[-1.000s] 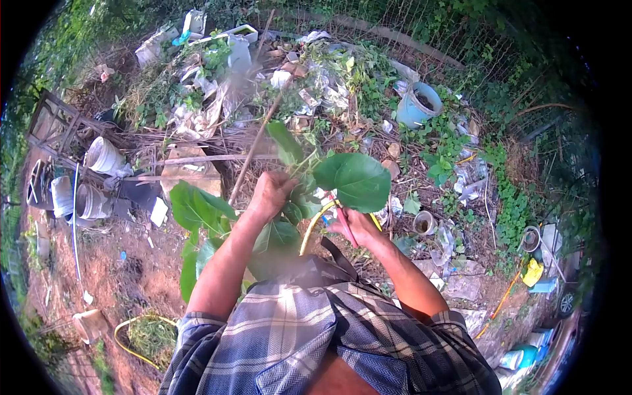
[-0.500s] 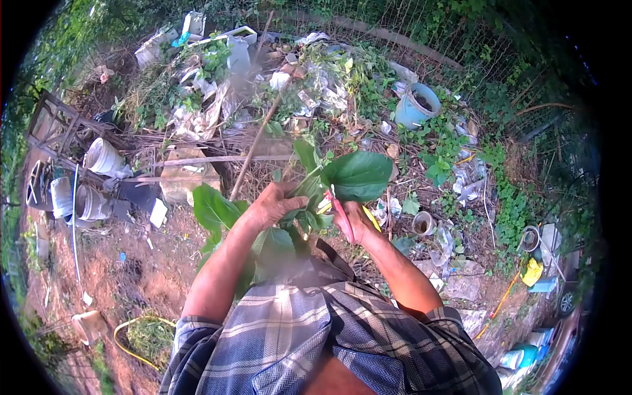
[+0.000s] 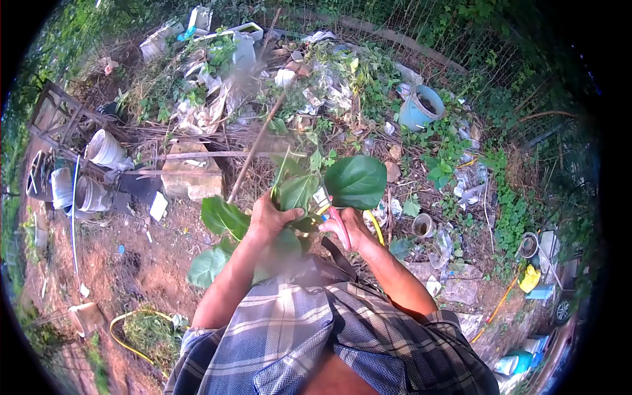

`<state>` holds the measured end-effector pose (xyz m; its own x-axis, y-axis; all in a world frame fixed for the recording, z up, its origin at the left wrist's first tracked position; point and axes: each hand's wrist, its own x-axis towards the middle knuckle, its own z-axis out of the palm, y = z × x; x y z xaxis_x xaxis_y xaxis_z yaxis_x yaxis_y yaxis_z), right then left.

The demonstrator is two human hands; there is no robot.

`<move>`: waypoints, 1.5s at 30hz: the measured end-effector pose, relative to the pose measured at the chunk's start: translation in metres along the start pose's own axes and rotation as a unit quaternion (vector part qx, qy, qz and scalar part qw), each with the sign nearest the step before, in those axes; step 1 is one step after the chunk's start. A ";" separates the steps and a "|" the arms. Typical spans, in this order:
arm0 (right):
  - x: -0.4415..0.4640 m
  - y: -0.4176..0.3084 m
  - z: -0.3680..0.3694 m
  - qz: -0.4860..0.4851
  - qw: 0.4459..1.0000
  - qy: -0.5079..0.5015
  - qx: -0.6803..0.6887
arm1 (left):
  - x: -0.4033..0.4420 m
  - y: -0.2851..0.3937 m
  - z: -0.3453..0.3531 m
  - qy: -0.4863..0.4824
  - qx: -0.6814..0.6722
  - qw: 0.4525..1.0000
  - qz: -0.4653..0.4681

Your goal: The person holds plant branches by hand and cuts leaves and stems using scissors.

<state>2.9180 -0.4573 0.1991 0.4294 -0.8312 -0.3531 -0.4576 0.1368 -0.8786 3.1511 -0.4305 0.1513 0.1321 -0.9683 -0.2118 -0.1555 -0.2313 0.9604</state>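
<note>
My left hand is closed round the stem of a leafy green plant, with its thumb pointing right. Broad leaves spread left of my wrist and hang beneath the hand. In my right hand is a red-handled cutting tool, its upper end close to the plant's stems. One large dark green leaf stands just above my right hand. Where exactly the tool's blades are is hard to tell. Part of a yellow hose shows beside my right hand.
A blue bucket stands at the upper right. White buckets lie at the left near a wooden frame. A long stick leans ahead over rubbish and dry stalks. Another yellow hose curves on the ground, lower left.
The plant in my left hand has turned, and its leaves have shifted. My right hand with the red-handled tool has moved slightly down, its fingers now reaching toward my left hand.
</note>
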 end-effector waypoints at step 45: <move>-0.054 0.008 -0.088 0.029 0.988 0.124 0.083 | -0.001 0.065 -0.034 0.076 -0.076 0.984 0.141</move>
<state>2.8228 -0.4591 0.2397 0.1918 -0.9231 -0.3333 -0.3332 0.2582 -0.9068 3.1736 -0.4410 0.2197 0.2519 -0.9640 0.0856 -0.0600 0.0727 0.9955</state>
